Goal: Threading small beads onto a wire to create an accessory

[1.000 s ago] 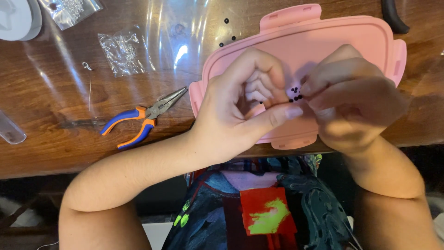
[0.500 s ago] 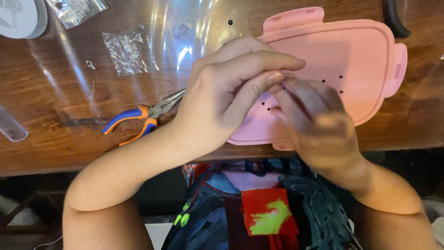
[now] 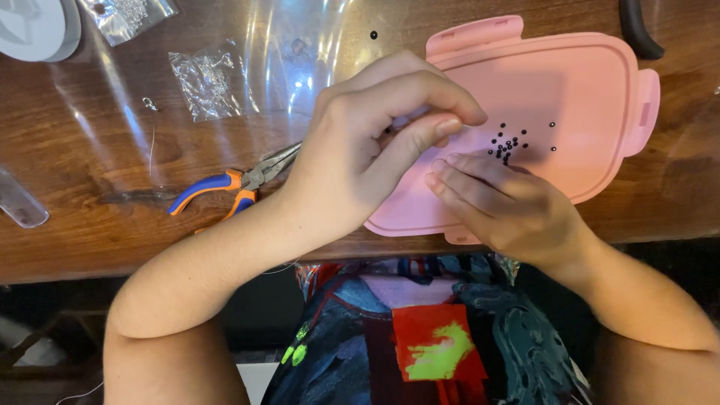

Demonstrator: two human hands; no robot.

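Note:
A pink plastic lid (image 3: pixel 585 82) lies on the wooden table (image 3: pixel 90 240) with a small cluster of black beads (image 3: pixel 506 144) on it. My left hand (image 3: pixel 367 150) hovers over the lid's left part. Its thumb and forefinger are pinched on something very thin, like a wire, with the tip pointing at the beads. My right hand (image 3: pixel 502 206) rests flat on the lid's near edge, fingers stretched out just below the beads, with nothing visible in it.
Pliers with blue and orange handles (image 3: pixel 225 187) lie left of my left wrist. Two clear plastic bags (image 3: pixel 204 81) and a white spool (image 3: pixel 34 26) sit at the back left, a clear tube (image 3: pixel 19 201) at the far left. One loose black bead (image 3: pixel 373 34) lies behind the lid.
Both hands have come down from a raised pinch together. The right hand now lies flat on the lid, the left has moved over its left part, and the bead cluster shows.

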